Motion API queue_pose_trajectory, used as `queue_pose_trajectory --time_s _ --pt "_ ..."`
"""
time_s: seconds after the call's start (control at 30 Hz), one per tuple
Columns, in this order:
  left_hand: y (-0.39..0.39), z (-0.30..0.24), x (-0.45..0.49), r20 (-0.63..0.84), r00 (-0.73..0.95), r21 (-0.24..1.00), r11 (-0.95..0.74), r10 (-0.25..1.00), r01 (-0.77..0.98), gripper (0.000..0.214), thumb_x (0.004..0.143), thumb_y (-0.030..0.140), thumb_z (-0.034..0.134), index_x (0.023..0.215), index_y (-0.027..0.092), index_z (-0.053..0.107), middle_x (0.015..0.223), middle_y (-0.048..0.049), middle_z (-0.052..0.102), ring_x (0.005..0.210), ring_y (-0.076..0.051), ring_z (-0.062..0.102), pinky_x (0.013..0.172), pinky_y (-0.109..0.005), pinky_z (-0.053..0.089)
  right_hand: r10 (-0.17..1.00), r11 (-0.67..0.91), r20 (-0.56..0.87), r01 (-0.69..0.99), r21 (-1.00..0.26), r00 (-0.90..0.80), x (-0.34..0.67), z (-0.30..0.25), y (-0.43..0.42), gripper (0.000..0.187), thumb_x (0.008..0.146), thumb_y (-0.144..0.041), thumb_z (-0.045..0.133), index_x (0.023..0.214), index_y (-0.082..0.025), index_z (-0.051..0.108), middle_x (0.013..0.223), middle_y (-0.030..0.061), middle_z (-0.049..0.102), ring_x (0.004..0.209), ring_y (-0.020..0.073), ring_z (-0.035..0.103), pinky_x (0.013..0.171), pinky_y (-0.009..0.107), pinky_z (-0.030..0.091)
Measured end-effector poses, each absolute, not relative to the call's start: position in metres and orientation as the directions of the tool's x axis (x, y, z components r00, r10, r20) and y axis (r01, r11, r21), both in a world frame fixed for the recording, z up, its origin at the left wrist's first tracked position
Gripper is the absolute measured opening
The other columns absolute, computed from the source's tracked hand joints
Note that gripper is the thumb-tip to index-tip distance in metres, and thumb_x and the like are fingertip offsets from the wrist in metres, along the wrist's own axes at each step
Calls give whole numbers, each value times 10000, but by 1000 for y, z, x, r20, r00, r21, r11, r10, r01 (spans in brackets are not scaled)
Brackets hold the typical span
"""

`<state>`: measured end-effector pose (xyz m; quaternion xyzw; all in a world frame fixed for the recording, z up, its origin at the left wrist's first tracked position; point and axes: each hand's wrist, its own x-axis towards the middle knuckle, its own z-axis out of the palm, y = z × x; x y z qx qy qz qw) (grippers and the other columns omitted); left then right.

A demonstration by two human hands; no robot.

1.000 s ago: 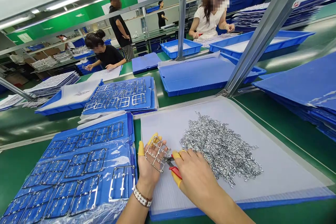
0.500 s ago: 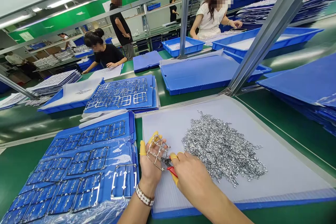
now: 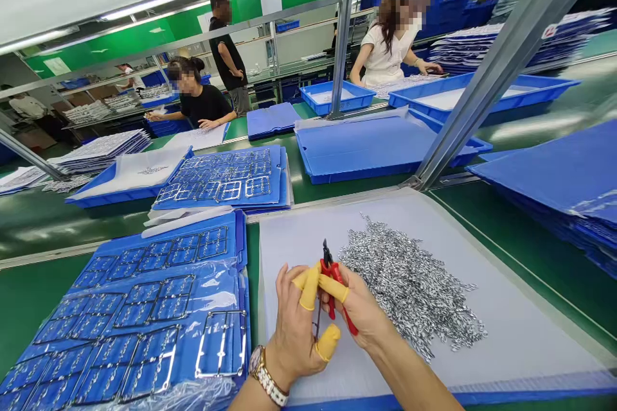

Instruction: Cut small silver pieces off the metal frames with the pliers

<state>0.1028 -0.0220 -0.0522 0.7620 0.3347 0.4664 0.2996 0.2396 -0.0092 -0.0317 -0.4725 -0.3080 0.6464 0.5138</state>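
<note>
My right hand (image 3: 364, 308) grips red-handled cutting nippers (image 3: 332, 273), their dark jaws pointing up. My left hand (image 3: 296, 327) is turned with its back toward me, yellow covers on its thumb and some fingers. A thin edge of a metal frame (image 3: 317, 320) shows between its thumb and fingers; the hand hides the rest. The fingertips of both hands meet at the nippers' handles. Just beyond the right hand is a heap of small silvery pieces (image 3: 409, 282) on a white sheet (image 3: 299, 237).
On the left, a blue board (image 3: 193, 327) carries several metal frames (image 3: 222, 343) under and beside clear plastic. Behind it stands another board with frames (image 3: 255, 186). A slanted metal post (image 3: 482, 96) rises beyond the sheet. Co-workers (image 3: 393, 45) sit across the bench among blue trays (image 3: 337, 99).
The left hand has turned over, from palm up with the frame facing me to its back showing. The nippers have left the frame's bars and swung to point upward.
</note>
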Motion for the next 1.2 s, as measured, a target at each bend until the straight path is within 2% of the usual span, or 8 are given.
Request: queue_pose_trajectory --time_s 0.07,0.13,0.23,0.3,0.4,0.67,0.93,1.2 --pt "-19 -56 101 560 329 682 -648 761 339 757 798 486 574 1460 279 269 1485 -105 331 1380 -343 224 1120 -582 28 976 -197 -217 -312 -929 30 243 -29 -10 418 638 -468 734 883 -193 535 657 -37 541 566 112 488 540 248 406" --pt "-14 -58 100 500 178 794 -531 847 294 727 837 507 514 1471 318 211 1559 -69 151 1417 -323 115 1129 -548 46 992 -71 -83 -114 -991 98 247 -28 -15 316 717 -396 679 934 -205 552 812 11 608 704 150 561 652 281 458" --pt "-4 -55 101 69 13 978 -65 998 -197 635 879 566 384 1456 343 241 1553 -57 184 1386 -296 239 1107 -499 209 980 188 200 331 -925 2 243 -32 -29 219 809 -182 513 1018 -219 564 930 50 625 841 186 572 774 340 465" --pt "2 -50 103 -241 143 790 279 960 -545 667 855 629 359 1444 326 279 1494 -98 318 1286 -312 409 1038 -501 324 927 372 333 523 -767 -172 234 -39 -40 366 748 -34 441 1040 -210 573 926 60 617 866 201 552 782 362 462" --pt "7 -41 103 -356 399 455 529 845 -716 717 805 658 428 1427 321 314 1394 -128 451 1154 -343 532 963 -530 383 872 487 372 633 -602 -317 219 -47 -51 473 651 51 419 1022 -193 583 930 74 606 894 224 529 786 385 466" --pt "-4 -39 102 -158 345 363 380 925 -851 564 852 529 456 1362 289 441 1402 -103 460 1302 -321 386 1008 -527 355 905 418 324 719 -556 -275 215 -51 -52 426 656 59 422 964 -193 573 894 62 592 842 212 549 828 412 471" --pt "5 -42 103 -385 229 395 384 894 -835 521 841 580 469 1153 195 629 1137 -110 631 1016 -261 592 860 -446 489 883 430 409 747 -507 -231 220 -38 -54 412 814 -126 491 1224 -166 470 1015 100 614 944 218 577 826 362 489" --pt "4 -53 107 -351 187 480 348 917 -805 527 854 566 454 1112 158 665 1097 -128 662 1005 -250 613 919 -374 452 972 236 76 935 -263 -224 223 -15 -27 208 808 -238 562 998 -179 620 890 80 656 846 250 604 757 374 468"
